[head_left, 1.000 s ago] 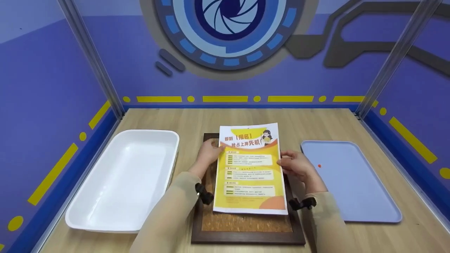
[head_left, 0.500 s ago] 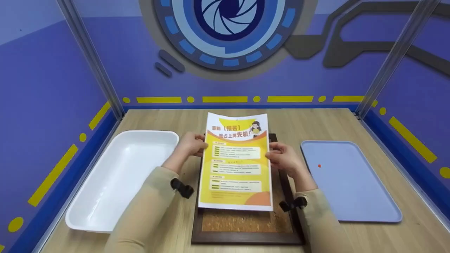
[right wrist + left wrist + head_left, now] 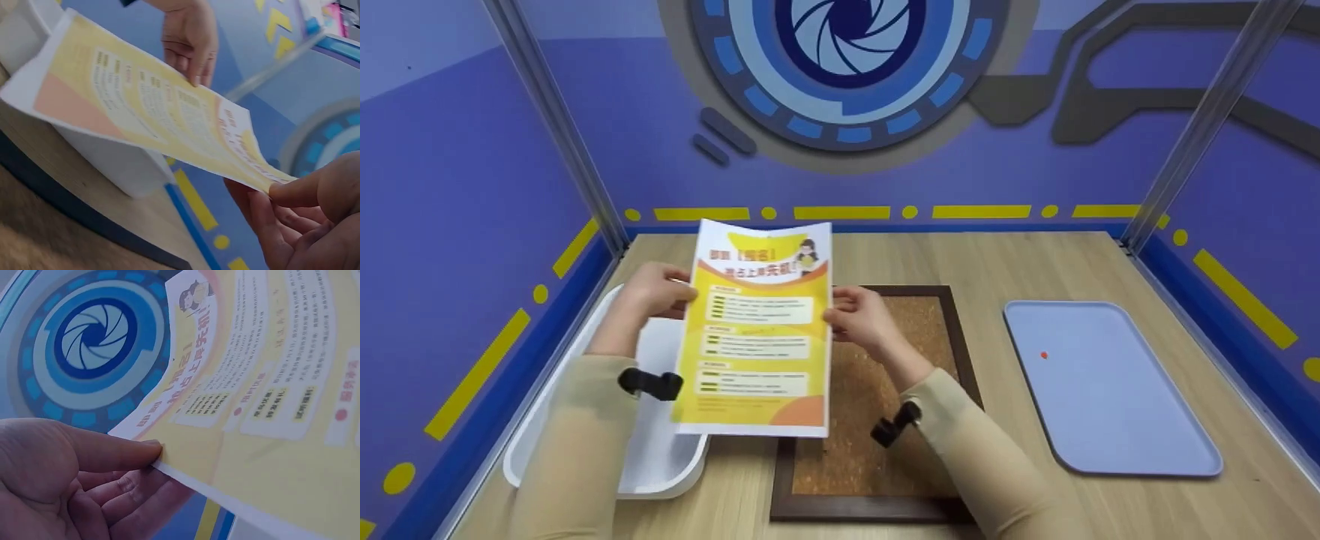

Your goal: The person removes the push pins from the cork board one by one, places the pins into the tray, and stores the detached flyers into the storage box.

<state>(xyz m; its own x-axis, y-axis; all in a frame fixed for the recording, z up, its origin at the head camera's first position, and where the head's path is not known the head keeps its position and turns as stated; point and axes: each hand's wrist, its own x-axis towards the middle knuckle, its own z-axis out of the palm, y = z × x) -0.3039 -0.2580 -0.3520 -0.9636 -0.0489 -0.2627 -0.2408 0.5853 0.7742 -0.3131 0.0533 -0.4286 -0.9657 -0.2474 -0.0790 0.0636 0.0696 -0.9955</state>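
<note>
A printed yellow and white flyer is held up in the air, slightly bowed between both hands. My left hand pinches its left edge, thumb on the printed face and fingers behind, as the left wrist view shows. On the opposite edge, my right hand pinches the paper the same way; the right wrist view shows this thumb on top. Below and to the right lies a cork board with a dark brown frame, partly covered by the right arm. The flyer hangs over the gap between this board and a white tub.
The white tub stands at the left of the wooden table, partly hidden by the left arm and flyer. At the right lies a flat lavender tray with a small red spot. Purple patterned walls enclose the back and sides.
Both hands have carried the flyer leftward and a little upward, from above the cork board to partly over the white tub. The board's cork surface is now more exposed. Tub, board and tray stay put.
</note>
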